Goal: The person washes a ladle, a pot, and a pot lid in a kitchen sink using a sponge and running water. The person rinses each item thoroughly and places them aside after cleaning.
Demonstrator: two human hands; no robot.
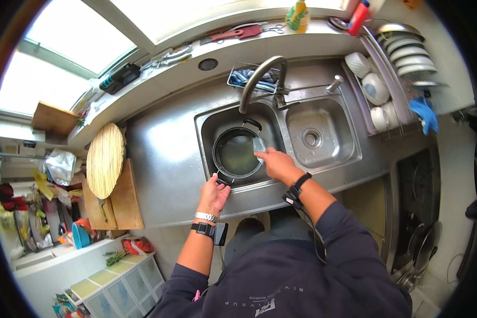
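Note:
A dark pot with two black handles sits in the larger, left sink basin. Cloudy, yellowish-green liquid covers its bottom. At the near handle, my left hand grips with thumb and fingers, palm turned partly up. My right hand holds a greyish scrubbing pad against the pot's right inner wall; its exact material is unclear. The far handle stands free of both hands. Above the pot curves the steel faucet.
Right of the pot lies the smaller basin with a drain. A wire caddy holds striped cloths behind the faucet. The dish rack carries bowls and plates. Leftward stand a round woven lid and a wooden cutting board. A cooktop is far right.

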